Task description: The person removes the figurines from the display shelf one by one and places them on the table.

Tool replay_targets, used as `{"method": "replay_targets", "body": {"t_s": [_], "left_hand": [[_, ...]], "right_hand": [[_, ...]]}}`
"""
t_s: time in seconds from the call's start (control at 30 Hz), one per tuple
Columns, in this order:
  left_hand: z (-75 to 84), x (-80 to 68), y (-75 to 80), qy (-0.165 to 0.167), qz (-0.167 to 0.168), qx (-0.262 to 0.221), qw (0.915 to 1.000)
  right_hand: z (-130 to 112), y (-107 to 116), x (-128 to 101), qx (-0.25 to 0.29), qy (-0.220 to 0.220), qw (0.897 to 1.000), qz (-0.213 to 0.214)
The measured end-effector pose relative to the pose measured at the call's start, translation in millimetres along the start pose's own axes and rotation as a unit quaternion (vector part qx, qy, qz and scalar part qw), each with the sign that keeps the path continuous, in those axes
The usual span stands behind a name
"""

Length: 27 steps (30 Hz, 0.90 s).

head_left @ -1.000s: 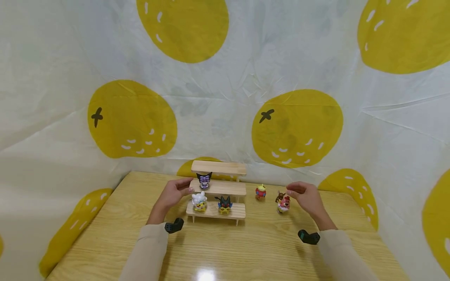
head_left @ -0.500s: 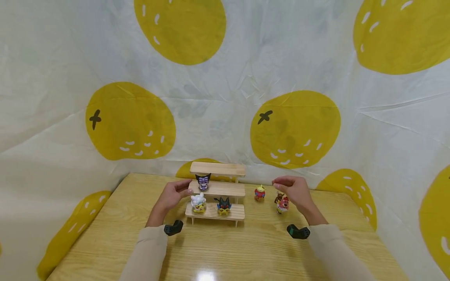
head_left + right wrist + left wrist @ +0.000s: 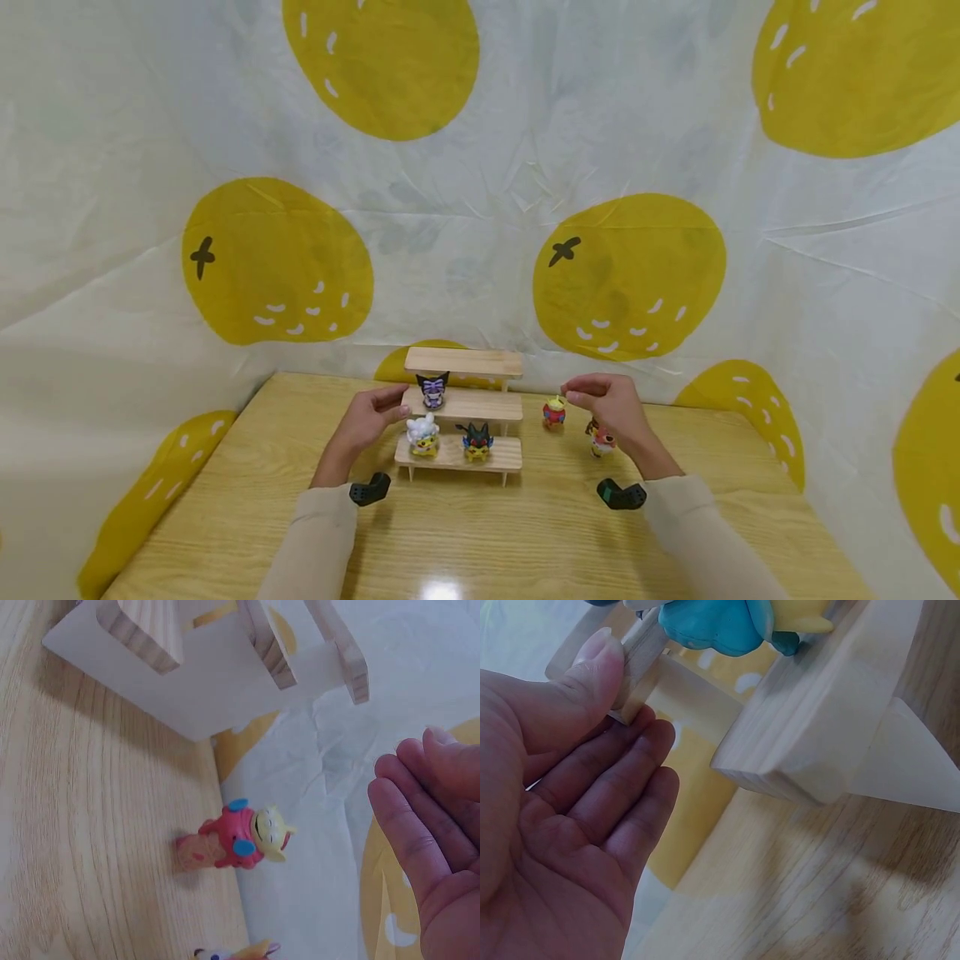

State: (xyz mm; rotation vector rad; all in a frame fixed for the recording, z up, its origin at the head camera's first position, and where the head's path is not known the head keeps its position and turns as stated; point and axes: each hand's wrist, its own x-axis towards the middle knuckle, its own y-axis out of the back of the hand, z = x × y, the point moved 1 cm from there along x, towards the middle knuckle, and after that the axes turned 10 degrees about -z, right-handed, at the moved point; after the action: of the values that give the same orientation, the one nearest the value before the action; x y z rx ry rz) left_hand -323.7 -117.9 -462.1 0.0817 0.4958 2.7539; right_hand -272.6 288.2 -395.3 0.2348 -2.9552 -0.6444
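My left hand grips the left end of the middle board of a three-step wooden display stand; the left wrist view shows the thumb on one face and fingers behind. My right hand hovers, fingers loosely bent and holding nothing, just beside a toy figurine in red with a pale yellow head and blue parts. That figurine stands upright on the table, and a gap parts it from the fingers in the right wrist view. A black-and-purple figurine stands on the middle board.
On the lowest board stand a white-and-yellow figurine and a dark-eared figurine. A pink-and-white figurine stands on the wooden table, with a brown one partly hidden behind it. A patterned cloth hangs behind.
My right hand has moved left, from beside the pink and brown figurines to beside the red one. The left hand stays on the stand, and the figurines have not moved.
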Motion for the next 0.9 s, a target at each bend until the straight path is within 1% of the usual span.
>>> {"method": "replay_targets", "body": {"t_s": [0.23, 0.47, 0.7, 0.9], "left_hand": [[-2.9, -0.9, 0.2, -0.004, 0.002, -0.008, 1.0], [-2.1, 1.1, 0.3, -0.002, 0.002, -0.008, 1.0], [-4.3, -1.0, 0.4, 0.004, -0.001, -0.003, 1.0], [-1.9, -0.7, 1.6, 0.0, -0.001, 0.001, 1.0]], "right_hand": [[-10.2, -11.9, 3.7, 0.021, 0.003, 1.0, -0.014], [-16.4, -25.2, 6.5, 0.037, 0.02, 0.999, -0.028], [-18.2, -38.5, 10.1, 0.049, 0.012, 0.998, -0.039], [-25.9, -44.8, 14.6, 0.043, 0.021, 0.998, -0.042]]}}
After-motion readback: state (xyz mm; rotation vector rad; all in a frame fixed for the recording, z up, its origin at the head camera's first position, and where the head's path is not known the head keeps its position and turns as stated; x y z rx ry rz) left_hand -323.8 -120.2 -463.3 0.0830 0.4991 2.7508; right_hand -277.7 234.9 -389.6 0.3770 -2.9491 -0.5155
